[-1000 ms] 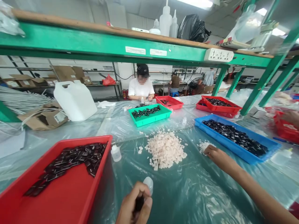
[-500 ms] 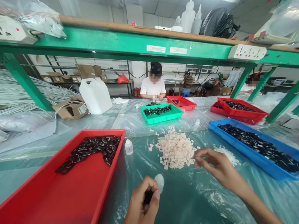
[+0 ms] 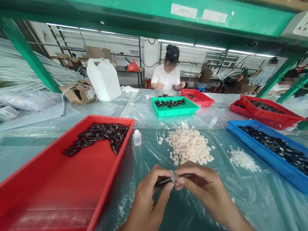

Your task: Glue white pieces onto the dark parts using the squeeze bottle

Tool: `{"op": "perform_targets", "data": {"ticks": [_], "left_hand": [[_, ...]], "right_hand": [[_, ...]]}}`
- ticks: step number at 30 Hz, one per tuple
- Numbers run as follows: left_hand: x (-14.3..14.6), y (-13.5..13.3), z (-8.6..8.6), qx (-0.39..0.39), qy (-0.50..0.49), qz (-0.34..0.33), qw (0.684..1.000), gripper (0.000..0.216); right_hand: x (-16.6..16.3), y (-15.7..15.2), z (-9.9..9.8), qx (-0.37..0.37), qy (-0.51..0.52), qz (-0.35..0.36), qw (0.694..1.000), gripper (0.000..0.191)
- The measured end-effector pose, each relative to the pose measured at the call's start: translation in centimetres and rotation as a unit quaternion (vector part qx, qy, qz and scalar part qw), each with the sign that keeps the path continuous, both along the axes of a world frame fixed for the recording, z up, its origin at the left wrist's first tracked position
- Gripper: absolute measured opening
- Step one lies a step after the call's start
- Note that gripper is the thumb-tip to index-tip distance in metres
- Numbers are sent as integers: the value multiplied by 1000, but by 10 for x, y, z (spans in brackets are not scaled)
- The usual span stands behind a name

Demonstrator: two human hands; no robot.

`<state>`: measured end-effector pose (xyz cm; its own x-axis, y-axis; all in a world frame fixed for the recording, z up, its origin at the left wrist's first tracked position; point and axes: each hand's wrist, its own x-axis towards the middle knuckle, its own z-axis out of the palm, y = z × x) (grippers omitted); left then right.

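Observation:
My left hand [image 3: 150, 195] is closed around a dark glossy piece [image 3: 163, 182], mostly covered by the fingers. A translucent whitish rounded part [image 3: 172, 176] shows at its fingertips; what it belongs to is hidden. My right hand [image 3: 202, 184] is pinched, its fingertips meeting the left hand's at this part. Something small and whitish shows between the right fingertips, too covered to make out fully. Just beyond the hands lies a heap of small cream-coloured pieces [image 3: 190, 146]. A small translucent dropper bottle [image 3: 137, 138] stands left of the heap.
On the left, a red tray [image 3: 79, 186] holds dark pieces. A blue tray [image 3: 264, 150] of dark pieces and a small white pile [image 3: 244, 159] lie right. Beyond are a green tray [image 3: 176, 110], a white jug [image 3: 103, 80] and a seated person [image 3: 166, 77]. A green shelf beam [image 3: 134, 22] crosses above.
My right hand has come from the heap's right edge leftward and nearer, meeting my left hand. The view has tilted down. The person opposite has moved their hands apart.

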<state>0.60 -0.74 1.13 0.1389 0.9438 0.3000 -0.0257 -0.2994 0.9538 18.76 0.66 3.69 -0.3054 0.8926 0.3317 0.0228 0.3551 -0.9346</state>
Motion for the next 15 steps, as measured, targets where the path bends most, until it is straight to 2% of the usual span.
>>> {"op": "perform_targets", "data": {"ticks": [7, 15], "left_hand": [[0, 0, -6, 32, 16, -1, 999, 12], [-4, 3, -5, 92, 139, -15, 986, 18]], "right_hand": [[4, -6, -7, 37, -73, -73, 994, 11], [1, -15, -7, 60, -119, -145, 980, 16]]}}
